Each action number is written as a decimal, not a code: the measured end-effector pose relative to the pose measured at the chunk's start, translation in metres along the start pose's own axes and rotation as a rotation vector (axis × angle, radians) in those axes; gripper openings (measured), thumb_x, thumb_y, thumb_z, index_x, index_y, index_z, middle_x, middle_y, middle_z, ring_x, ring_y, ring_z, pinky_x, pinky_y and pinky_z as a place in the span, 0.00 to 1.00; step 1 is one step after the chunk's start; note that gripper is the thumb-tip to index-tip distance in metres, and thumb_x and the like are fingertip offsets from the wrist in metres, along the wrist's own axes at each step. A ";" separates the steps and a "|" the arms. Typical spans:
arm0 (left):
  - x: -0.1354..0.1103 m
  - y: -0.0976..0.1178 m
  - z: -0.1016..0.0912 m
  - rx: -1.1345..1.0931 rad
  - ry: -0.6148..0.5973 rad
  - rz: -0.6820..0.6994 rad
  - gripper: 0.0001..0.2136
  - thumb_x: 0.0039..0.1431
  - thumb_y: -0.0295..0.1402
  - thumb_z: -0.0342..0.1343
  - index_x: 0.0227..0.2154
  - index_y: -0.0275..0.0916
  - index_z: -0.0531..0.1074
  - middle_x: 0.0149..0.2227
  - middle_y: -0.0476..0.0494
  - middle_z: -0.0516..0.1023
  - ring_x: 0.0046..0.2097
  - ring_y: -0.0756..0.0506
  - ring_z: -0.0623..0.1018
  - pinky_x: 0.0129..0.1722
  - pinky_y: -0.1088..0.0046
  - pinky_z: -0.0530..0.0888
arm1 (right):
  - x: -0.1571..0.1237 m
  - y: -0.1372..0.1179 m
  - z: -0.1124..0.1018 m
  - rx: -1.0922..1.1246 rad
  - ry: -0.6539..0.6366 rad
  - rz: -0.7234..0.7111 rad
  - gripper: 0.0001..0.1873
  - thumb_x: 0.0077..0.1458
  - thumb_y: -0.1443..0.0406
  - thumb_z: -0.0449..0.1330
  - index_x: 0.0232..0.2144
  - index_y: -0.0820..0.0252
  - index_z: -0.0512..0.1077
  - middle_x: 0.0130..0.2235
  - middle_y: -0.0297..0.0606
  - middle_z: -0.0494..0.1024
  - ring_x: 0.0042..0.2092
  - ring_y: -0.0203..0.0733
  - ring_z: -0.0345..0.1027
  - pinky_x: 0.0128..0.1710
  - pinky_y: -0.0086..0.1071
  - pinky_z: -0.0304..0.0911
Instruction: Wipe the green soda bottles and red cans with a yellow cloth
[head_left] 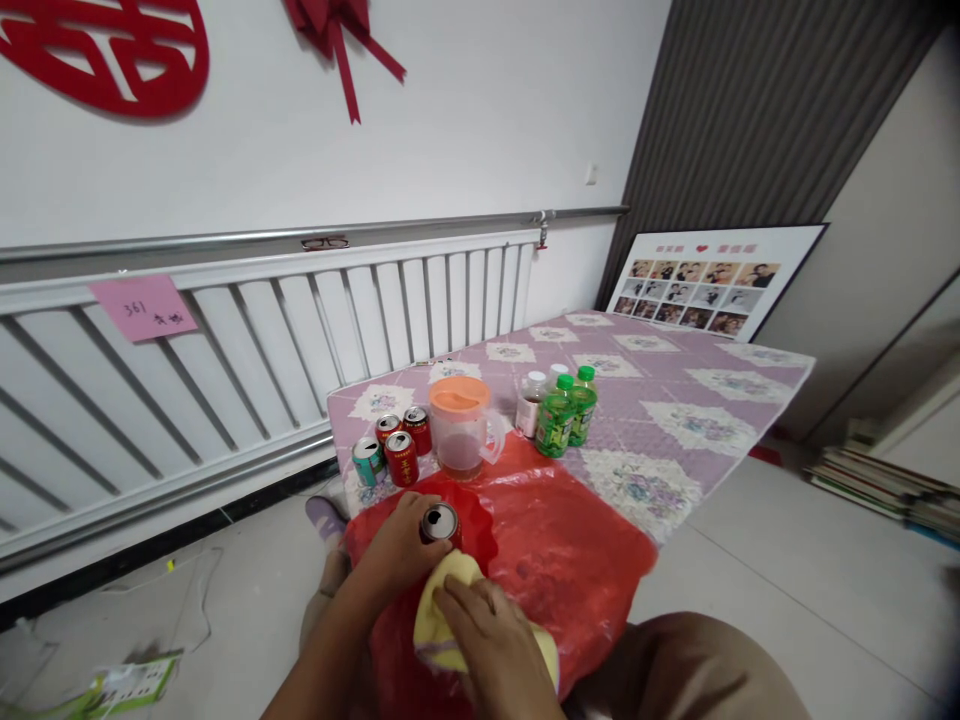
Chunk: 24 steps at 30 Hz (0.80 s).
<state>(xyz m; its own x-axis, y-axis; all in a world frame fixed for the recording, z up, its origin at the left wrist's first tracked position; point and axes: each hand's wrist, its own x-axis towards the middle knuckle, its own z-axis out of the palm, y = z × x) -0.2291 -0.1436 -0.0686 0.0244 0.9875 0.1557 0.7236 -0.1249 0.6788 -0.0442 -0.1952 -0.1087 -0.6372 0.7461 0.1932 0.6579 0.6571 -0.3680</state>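
Observation:
My left hand (pixel 401 545) is closed round an opened drink can (pixel 441 522), its silver top facing up. My right hand (pixel 499 640) grips a folded yellow cloth (pixel 439 620), which sits against or very near the near side of the can. Under and behind the can is a red scalloped dish (pixel 480 525), partly hidden by my hands. All this is over a red plastic sheet (pixel 562 530) spread on the near part of the table. How firmly the cloth touches the can is hidden by my fingers.
Past my left hand stand several opened cans, among them a red can (pixel 402 462) and a teal can (pixel 368 464). A clear pitcher (pixel 459 440) with an orange lid holds some liquid. Green bottles (pixel 556 425) and white-capped bottles (pixel 529 410) stand right of it on the floral tablecloth (pixel 645 480). A radiator (pixel 300 320) lines the wall.

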 end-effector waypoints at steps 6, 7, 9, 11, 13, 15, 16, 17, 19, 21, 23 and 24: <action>0.000 0.000 0.000 0.004 -0.016 -0.009 0.20 0.47 0.25 0.61 0.46 0.40 0.71 0.48 0.41 0.73 0.51 0.41 0.75 0.54 0.62 0.71 | 0.006 -0.001 0.006 -0.019 0.043 -0.073 0.30 0.54 0.73 0.56 0.57 0.42 0.68 0.58 0.29 0.75 0.53 0.50 0.68 0.47 0.40 0.67; 0.001 -0.001 0.000 0.005 -0.015 -0.008 0.20 0.47 0.24 0.61 0.46 0.40 0.71 0.48 0.41 0.73 0.51 0.41 0.75 0.54 0.62 0.71 | 0.007 0.001 0.003 -0.023 0.053 -0.062 0.31 0.54 0.73 0.56 0.57 0.41 0.68 0.58 0.30 0.75 0.53 0.49 0.68 0.47 0.40 0.66; 0.001 -0.002 0.000 0.002 -0.017 -0.006 0.21 0.47 0.24 0.60 0.47 0.40 0.71 0.48 0.41 0.73 0.52 0.41 0.75 0.54 0.63 0.71 | 0.008 0.009 -0.007 -0.027 0.059 -0.037 0.32 0.53 0.74 0.57 0.57 0.41 0.68 0.59 0.31 0.74 0.54 0.50 0.67 0.48 0.41 0.66; 0.001 -0.003 0.000 -0.008 -0.022 -0.005 0.22 0.47 0.25 0.60 0.48 0.39 0.70 0.49 0.41 0.73 0.52 0.41 0.75 0.54 0.63 0.71 | 0.007 0.019 -0.017 -0.036 0.045 0.002 0.34 0.50 0.75 0.57 0.58 0.44 0.68 0.60 0.32 0.72 0.54 0.51 0.66 0.50 0.43 0.65; 0.000 -0.003 0.001 -0.021 -0.027 -0.008 0.22 0.48 0.25 0.60 0.48 0.40 0.70 0.50 0.41 0.73 0.52 0.42 0.75 0.54 0.63 0.71 | 0.008 0.030 -0.026 -0.055 0.028 0.055 0.37 0.47 0.76 0.56 0.59 0.47 0.68 0.61 0.34 0.71 0.56 0.52 0.64 0.52 0.46 0.64; 0.000 -0.002 0.001 -0.029 -0.030 -0.016 0.22 0.48 0.25 0.60 0.48 0.40 0.71 0.50 0.41 0.73 0.52 0.42 0.75 0.55 0.63 0.70 | 0.010 0.041 -0.032 -0.074 0.044 0.116 0.37 0.46 0.78 0.55 0.59 0.51 0.68 0.62 0.37 0.70 0.57 0.53 0.62 0.54 0.48 0.62; 0.000 -0.002 0.001 -0.031 -0.032 -0.020 0.22 0.48 0.25 0.60 0.48 0.40 0.71 0.50 0.41 0.74 0.52 0.41 0.74 0.55 0.62 0.70 | 0.012 0.045 -0.034 -0.078 0.066 0.143 0.37 0.47 0.78 0.55 0.59 0.52 0.68 0.62 0.38 0.70 0.57 0.53 0.62 0.55 0.48 0.62; 0.000 -0.001 0.001 -0.033 -0.033 -0.023 0.22 0.48 0.25 0.60 0.48 0.40 0.71 0.50 0.41 0.73 0.52 0.41 0.74 0.55 0.62 0.70 | 0.015 0.048 -0.036 -0.077 0.089 0.163 0.36 0.47 0.78 0.54 0.59 0.54 0.68 0.62 0.39 0.70 0.57 0.53 0.61 0.55 0.48 0.62; -0.001 -0.001 0.001 -0.037 -0.026 -0.023 0.23 0.48 0.25 0.60 0.50 0.39 0.71 0.51 0.40 0.73 0.52 0.41 0.74 0.55 0.62 0.70 | 0.023 0.051 -0.039 -0.068 0.127 0.181 0.35 0.49 0.78 0.54 0.59 0.56 0.68 0.62 0.41 0.70 0.57 0.53 0.61 0.55 0.48 0.62; 0.000 -0.002 0.003 -0.040 -0.020 -0.017 0.24 0.48 0.25 0.61 0.51 0.39 0.70 0.50 0.40 0.73 0.52 0.41 0.74 0.55 0.62 0.70 | 0.030 0.049 -0.040 -0.053 0.136 0.175 0.36 0.48 0.78 0.54 0.60 0.56 0.68 0.62 0.41 0.69 0.57 0.53 0.62 0.54 0.47 0.63; 0.000 -0.005 0.004 -0.035 -0.013 -0.008 0.23 0.48 0.25 0.61 0.50 0.40 0.70 0.49 0.41 0.74 0.51 0.42 0.75 0.55 0.62 0.70 | 0.035 0.043 -0.038 -0.035 0.120 0.163 0.37 0.47 0.79 0.54 0.60 0.55 0.67 0.62 0.41 0.70 0.57 0.53 0.62 0.54 0.47 0.63; 0.001 -0.006 0.005 -0.032 -0.008 -0.004 0.22 0.49 0.26 0.61 0.50 0.41 0.71 0.49 0.42 0.74 0.51 0.42 0.75 0.54 0.63 0.71 | 0.036 0.040 -0.037 -0.027 0.106 0.160 0.38 0.46 0.79 0.54 0.60 0.54 0.67 0.62 0.40 0.70 0.57 0.53 0.62 0.54 0.48 0.63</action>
<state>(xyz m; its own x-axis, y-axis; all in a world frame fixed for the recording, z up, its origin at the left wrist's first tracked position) -0.2296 -0.1416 -0.0763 0.0272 0.9887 0.1472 0.7013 -0.1238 0.7020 -0.0265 -0.1381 -0.0827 -0.4790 0.8473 0.2295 0.7585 0.5311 -0.3776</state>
